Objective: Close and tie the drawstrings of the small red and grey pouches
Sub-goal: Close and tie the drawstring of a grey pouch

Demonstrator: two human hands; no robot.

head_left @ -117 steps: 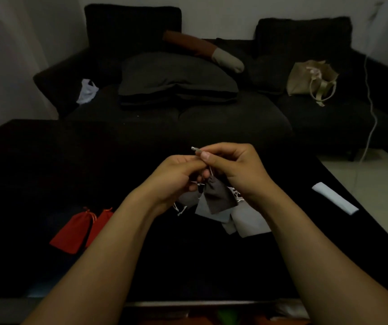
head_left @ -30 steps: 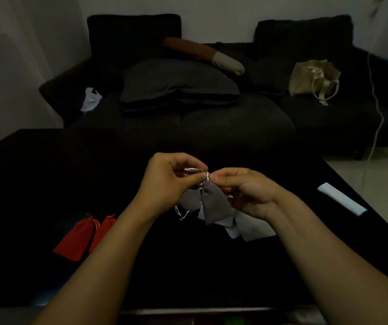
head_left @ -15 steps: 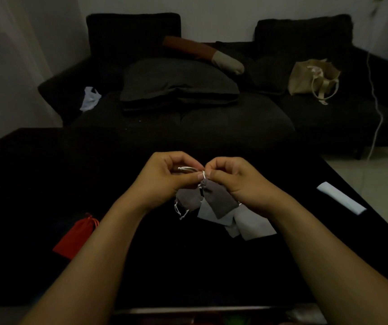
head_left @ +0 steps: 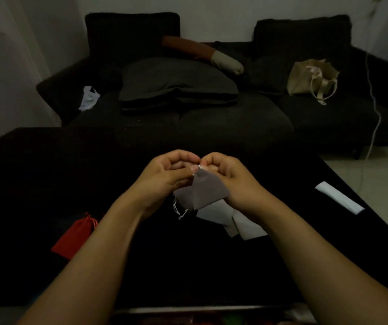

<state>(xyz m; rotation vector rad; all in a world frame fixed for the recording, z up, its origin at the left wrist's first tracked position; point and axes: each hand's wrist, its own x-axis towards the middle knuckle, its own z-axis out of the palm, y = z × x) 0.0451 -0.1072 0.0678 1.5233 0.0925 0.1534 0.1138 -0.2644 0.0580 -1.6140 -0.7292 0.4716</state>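
Above black table [head_left: 47, 174]: left hand [head_left: 165, 174], right hand [head_left: 230, 177] curled, pinching grey pouch [head_left: 202, 191] drawstring [head_left: 197, 167].

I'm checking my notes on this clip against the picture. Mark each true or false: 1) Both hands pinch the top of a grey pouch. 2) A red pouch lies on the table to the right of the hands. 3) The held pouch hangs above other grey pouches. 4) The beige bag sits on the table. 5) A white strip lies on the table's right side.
1) True: the left hand and right hand pinch the cord at the top of the grey pouch.
2) False: the red pouch lies to their left.
3) True: the other grey pouches lie beneath it.
4) False: the beige bag is on the sofa.
5) True: the white strip.
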